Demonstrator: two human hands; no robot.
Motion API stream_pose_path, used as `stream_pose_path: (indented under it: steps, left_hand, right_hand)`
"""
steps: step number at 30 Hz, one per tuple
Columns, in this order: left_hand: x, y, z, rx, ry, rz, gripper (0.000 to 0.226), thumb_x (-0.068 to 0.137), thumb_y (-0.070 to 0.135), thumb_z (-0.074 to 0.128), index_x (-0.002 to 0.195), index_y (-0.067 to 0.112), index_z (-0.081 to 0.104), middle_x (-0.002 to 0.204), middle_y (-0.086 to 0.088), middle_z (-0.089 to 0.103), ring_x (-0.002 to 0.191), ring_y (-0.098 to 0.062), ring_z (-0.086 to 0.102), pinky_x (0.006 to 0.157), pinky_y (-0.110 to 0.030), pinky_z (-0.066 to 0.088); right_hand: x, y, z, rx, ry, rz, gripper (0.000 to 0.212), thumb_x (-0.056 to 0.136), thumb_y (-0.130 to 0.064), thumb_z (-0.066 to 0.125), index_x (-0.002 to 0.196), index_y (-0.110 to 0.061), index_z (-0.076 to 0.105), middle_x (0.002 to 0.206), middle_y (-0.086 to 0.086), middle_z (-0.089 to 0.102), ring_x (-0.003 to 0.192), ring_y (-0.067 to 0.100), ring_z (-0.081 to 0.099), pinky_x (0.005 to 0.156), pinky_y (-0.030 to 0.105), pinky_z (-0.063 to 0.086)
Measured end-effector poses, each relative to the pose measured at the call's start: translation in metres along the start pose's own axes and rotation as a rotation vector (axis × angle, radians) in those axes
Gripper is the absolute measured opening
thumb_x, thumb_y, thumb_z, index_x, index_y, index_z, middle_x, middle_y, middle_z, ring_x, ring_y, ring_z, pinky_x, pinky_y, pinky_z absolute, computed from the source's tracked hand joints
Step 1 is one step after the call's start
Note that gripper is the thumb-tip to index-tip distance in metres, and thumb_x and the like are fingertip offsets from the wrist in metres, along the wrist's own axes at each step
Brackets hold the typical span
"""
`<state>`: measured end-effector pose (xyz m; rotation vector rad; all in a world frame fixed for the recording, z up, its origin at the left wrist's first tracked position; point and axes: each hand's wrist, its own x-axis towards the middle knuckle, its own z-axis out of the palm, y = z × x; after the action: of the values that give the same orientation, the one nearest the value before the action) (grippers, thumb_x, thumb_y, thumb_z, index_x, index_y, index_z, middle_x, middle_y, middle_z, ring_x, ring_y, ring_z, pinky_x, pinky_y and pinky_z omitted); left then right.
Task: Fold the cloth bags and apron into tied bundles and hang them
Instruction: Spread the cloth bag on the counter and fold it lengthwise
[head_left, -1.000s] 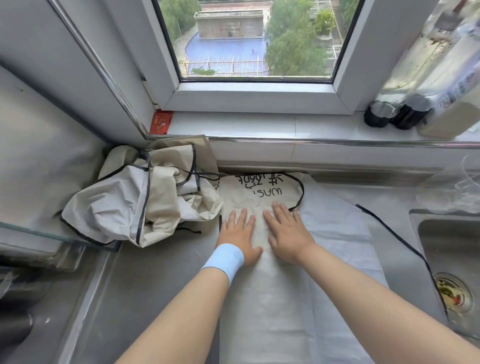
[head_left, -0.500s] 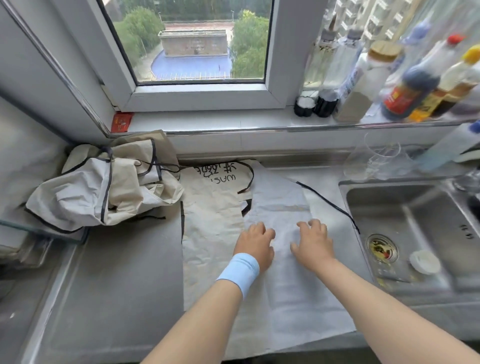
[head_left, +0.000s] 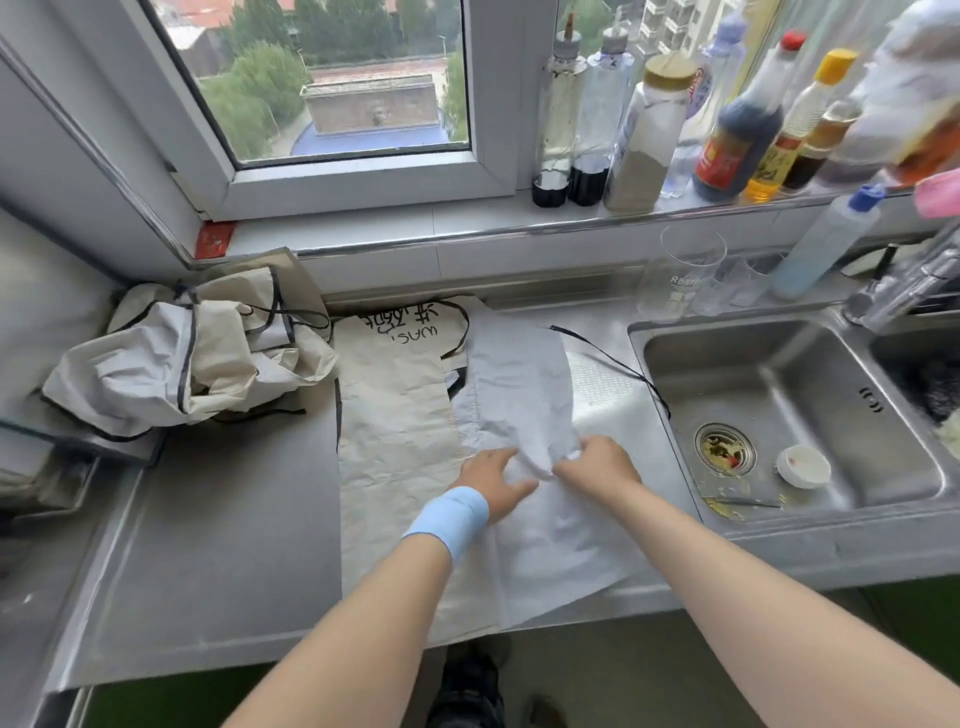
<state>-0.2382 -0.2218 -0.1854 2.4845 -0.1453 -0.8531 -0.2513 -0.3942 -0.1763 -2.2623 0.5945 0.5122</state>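
Note:
A beige cloth bag (head_left: 395, 415) with black printed letters lies flat on the steel counter, its black strap at the far end. Its right half is a paler flap (head_left: 514, 384) lifted into a raised fold. My right hand (head_left: 597, 462) pinches the near end of that flap. Beside it, my left hand (head_left: 493, 480), with a blue wristband, lies on the cloth with fingers spread. A crumpled heap of beige cloth with black trim (head_left: 187, 364) sits at the back left of the counter.
A steel sink (head_left: 789, 415) with a small white cup lies right of the cloth; a black strap trails to its rim. Several bottles (head_left: 644, 135) line the window sill. Glasses (head_left: 680, 275) stand behind the sink. The counter's front edge (head_left: 208, 660) is near.
Both hands slid back toward me along the cloth. The right hand went from lying flat to pinching the pale flap, which now stands up in a fold. The camera pulled back.

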Motion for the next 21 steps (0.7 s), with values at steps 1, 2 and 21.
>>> stream_pose_path:
  steps: [1,2,21]
  left_hand:
    - [-0.003,0.004,-0.009,-0.162,0.01,-0.022,0.067,0.084,0.056,0.058,0.143,0.027,0.043,0.151,-0.005,0.038,0.137,-0.025,0.036,0.112,-0.038,0.031]
    - [-0.008,0.006,-0.019,-0.344,0.01,-0.048,0.062,0.084,0.056,0.058,0.138,0.026,0.049,0.145,-0.005,0.045,0.129,-0.024,0.045,0.107,-0.039,0.038]
    - [-0.084,-0.15,-0.091,-0.166,0.161,-0.515,0.01,0.078,0.007,0.055,0.082,0.013,0.061,0.085,-0.009,0.06,0.078,-0.029,0.06,0.071,-0.03,0.053]
  right_hand:
    - [-0.003,-0.009,-0.002,0.029,-0.034,-0.08,0.015,0.076,-0.031,0.068,0.083,-0.018,0.068,0.079,-0.007,0.066,0.081,0.018,0.064,0.067,0.028,0.048]
    - [-0.007,-0.021,-0.004,0.062,-0.081,-0.155,0.013,0.076,-0.028,0.072,0.081,-0.018,0.068,0.074,-0.008,0.063,0.075,0.014,0.062,0.064,0.028,0.045]
    - [-0.029,-0.119,0.111,-0.32,-0.371,-0.502,0.044,0.086,-0.015,0.053,0.129,-0.025,0.061,0.142,0.001,0.053,0.126,0.018,0.052,0.101,0.029,0.043]
